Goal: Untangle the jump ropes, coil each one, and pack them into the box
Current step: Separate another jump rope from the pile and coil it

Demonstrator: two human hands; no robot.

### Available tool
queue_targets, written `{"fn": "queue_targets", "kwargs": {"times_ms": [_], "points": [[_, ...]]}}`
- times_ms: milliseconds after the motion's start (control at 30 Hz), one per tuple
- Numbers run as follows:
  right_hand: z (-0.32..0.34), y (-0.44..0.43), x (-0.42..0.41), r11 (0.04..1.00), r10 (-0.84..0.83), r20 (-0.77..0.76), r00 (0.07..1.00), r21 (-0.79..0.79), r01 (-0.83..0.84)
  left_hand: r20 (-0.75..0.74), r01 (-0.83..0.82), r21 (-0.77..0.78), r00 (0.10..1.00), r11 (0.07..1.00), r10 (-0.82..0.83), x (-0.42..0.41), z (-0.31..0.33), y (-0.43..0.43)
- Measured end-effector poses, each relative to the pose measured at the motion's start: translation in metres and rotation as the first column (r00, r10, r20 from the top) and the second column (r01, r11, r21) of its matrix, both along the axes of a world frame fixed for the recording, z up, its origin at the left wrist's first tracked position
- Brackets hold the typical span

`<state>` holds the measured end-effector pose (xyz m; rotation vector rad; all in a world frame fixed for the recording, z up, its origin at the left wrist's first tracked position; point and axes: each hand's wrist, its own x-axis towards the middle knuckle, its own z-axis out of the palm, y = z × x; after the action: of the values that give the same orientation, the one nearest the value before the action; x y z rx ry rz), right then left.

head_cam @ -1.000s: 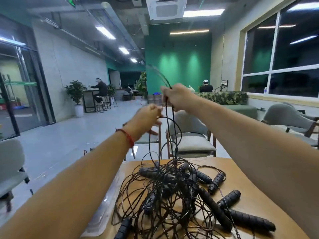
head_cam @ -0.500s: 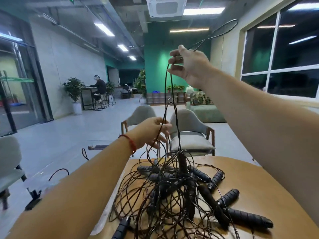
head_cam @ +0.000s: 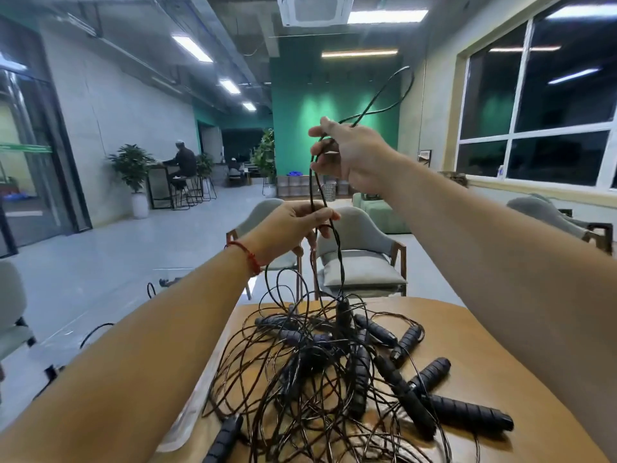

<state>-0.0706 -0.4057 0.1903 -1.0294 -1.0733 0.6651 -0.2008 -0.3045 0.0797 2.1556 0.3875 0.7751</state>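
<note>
Okay, right hand and left hand both pinch one thin black cord; tangled black jump-rope pile cut off at bottom edge.

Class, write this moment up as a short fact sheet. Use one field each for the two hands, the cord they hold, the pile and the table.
Right hand: raised highest, pinches the cord
Left hand: lower down, grips the same cord
Cord: black and thin, runs down from both hands into the pile
Pile: tangled cords and black ribbed handles, lying on the table
Table: wooden, with a rounded edge
</note>
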Motion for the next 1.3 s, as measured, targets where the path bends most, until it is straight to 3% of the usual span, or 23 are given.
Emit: {"fn": "queue_targets", "kwargs": {"times_ms": [133,300,400,567,633,700,733,767,800,833,867,900,933,967,1133,1200,1300], "points": [[-0.021,0.001,0.009,0.997,0.015,0.115,0.993,-0.076,-0.006,0.148,-0.161,-0.077,0.974,0.984,0.171,0.003,0.000,0.009],[-0.079,0.008,0.031,0.955,-0.208,0.242,0.948,-0.160,0.250,0.176,-0.170,-0.100,0.967,0.980,0.186,0.000,0.016,0.017],[-0.114,0.008,0.034,0.941,-0.135,0.573,0.808,-0.180,0.285,0.171,-0.176,-0.061,0.968,0.983,0.184,-0.002,0.019,0.016],[-0.124,0.014,0.038,0.931,-0.233,0.682,0.693,-0.051,0.362,0.166,-0.235,-0.049,0.957,0.971,0.240,0.002,0.019,0.017],[-0.118,0.011,0.035,0.894,-0.351,0.781,0.517,0.115,0.434,0.147,-0.335,-0.032,0.930,0.942,0.336,0.001,0.020,0.019],[-0.112,0.010,0.033,0.815,-0.471,0.847,0.247,0.311,0.489,0.145,-0.429,-0.005,0.893,0.903,0.426,0.002,0.022,0.022],[-0.107,0.009,0.032,0.788,-0.494,0.851,0.179,0.352,0.505,0.151,-0.461,-0.006,0.877,0.887,0.457,0.003,0.024,0.024],[-0.104,0.009,0.032,0.778,-0.501,0.849,0.168,0.357,0.517,0.154,-0.489,-0.028,0.860,0.872,0.487,0.003,0.027,0.025],[-0.099,0.009,0.032,0.787,-0.492,0.843,0.218,0.323,0.526,0.164,-0.507,-0.078,0.843,0.859,0.512,0.002,0.032,0.030],[-0.093,0.006,0.031,0.815,-0.474,0.807,0.352,0.251,0.522,0.175,-0.515,-0.137,0.828,0.846,0.533,0.000,0.036,0.037],[-0.088,0.003,0.031,0.864,-0.437,0.687,0.580,0.142,0.483,0.178,-0.537,-0.169,0.808,0.826,0.562,-0.005,0.040,0.043],[-0.084,-0.001,0.033,0.926,-0.353,0.445,0.823,0.038,0.377,0.170,-0.578,-0.163,0.782,0.800,0.600,-0.011,0.044,0.050],[-0.082,-0.003,0.037,0.970,-0.240,0.143,0.960,-0.005,0.243,0.159,-0.620,-0.135,0.756,0.773,0.635,-0.019,0.047,0.060],[-0.081,-0.006,0.042,0.989,-0.145,-0.069,0.987,0.006,0.146,0.147,-0.653,-0.107,0.736,0.750,0.661,-0.027,0.048,0.068],[-0.091,-0.015,0.073,0.996,-0.014,-0.353,0.936,0.079,0.044,0.107,-0.726,-0.105,0.671,0.680,0.733,-0.054,0.038,0.097],[-0.090,-0.021,0.089,0.995,-0.073,-0.249,0.966,0.053,0.088,0.108,-0.745,-0.147,0.641,0.650,0.760,-0.065,0.037,0.107],[-0.096,-0.025,0.114,0.943,-0.320,0.130,0.939,-0.057,0.329,0.148,-0.761,-0.179,0.605,0.623,0.782,-0.078,0.038,0.134]]}}
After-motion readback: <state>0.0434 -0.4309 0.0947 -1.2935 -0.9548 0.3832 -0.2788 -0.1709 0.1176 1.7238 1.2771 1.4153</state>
